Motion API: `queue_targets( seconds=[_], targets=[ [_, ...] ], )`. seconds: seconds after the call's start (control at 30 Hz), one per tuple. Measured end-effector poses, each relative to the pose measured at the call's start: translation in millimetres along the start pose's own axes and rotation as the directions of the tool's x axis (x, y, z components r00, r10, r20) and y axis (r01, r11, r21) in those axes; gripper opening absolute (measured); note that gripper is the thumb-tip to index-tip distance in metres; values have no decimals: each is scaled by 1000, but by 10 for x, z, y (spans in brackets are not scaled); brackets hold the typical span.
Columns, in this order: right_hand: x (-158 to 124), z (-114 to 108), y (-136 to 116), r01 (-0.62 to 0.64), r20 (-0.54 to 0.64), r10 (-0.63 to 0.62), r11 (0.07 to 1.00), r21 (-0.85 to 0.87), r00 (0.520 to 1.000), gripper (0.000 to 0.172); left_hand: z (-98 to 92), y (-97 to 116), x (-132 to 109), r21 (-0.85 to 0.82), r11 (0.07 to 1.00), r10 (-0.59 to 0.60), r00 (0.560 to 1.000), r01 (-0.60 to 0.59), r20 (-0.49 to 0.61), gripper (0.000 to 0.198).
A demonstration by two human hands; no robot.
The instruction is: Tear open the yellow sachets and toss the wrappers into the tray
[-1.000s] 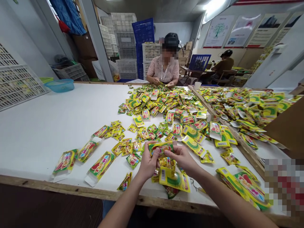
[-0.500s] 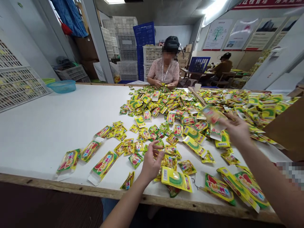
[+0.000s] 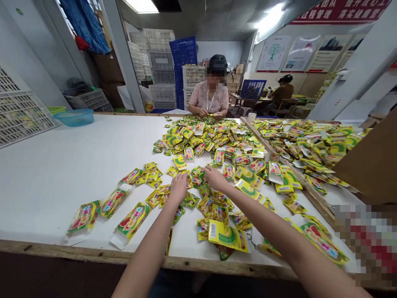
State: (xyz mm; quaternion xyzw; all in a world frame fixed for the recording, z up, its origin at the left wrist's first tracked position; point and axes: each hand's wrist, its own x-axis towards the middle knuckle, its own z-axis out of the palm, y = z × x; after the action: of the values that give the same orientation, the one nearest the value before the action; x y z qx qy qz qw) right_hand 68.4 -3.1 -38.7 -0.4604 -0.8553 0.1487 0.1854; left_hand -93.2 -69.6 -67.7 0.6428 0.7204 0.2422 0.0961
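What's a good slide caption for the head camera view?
Left hand and right hand among small yellow and green packets on a white table, a co-worker opposite.

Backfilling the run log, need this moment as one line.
left hand: at sachets, grip unclear | right hand: at sachets, grip unclear | cartons: on table, both sides

Sachets look glossy plastic, boxes smooth card, the tabletop matt, its edging rough wood.
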Motion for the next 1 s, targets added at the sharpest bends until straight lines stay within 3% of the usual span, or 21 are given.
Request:
queue_targets(
  seconds=[0.17,0.33,0.4,0.47,0.53,0.6,0.67,0.77,0.87,0.93,1.0],
  targets=[
    [108,198,89,-140,-5,140,990,31,990,29,-88,11,-123,-26,998,-54,999,54,-8,42],
    [-60,42,203,-81,-161,123,966,247,979,11,-224,104,-108,-205,978,-50,998,43,-32,23],
    [-152,-36,181,-50,-227,135,936,348,965,11,-276,178,-135,-290,957,-33,998,15,-58,19],
    [-249,-89,109,-31,-254,165,887,460,953,18,-302,273,-186,-506,862,-18,999,-3,-37,19],
    [-357,-111,-6,-54,-181,231,746,664,956,29,-292,373,-245,-771,637,-12,1000,19,15,20],
    [-478,-118,-140,-115,-35,273,514,850,961,41,-246,460,-299,-906,417,-25,997,77,73,23],
    [-614,-133,-266,-184,101,286,280,942,953,46,-178,533,-348,-918,374,-50,991,131,121,25],
    [-833,-193,-378,-228,179,301,135,964,937,43,-90,632,-434,-886,441,-28,989,144,147,22],
    [-1017,-262,-353,-250,182,304,202,947,935,38,-125,702,-509,-776,629,83,989,43,122,16],
    [-1092,-284,-274,-282,208,307,220,934,929,38,-275,650,-520,-596,801,134,987,-54,90,18],
    [-1123,-282,-179,-314,236,333,204,927,913,37,-524,434,-502,-320,947,46,999,-36,26,27]
  ],
)
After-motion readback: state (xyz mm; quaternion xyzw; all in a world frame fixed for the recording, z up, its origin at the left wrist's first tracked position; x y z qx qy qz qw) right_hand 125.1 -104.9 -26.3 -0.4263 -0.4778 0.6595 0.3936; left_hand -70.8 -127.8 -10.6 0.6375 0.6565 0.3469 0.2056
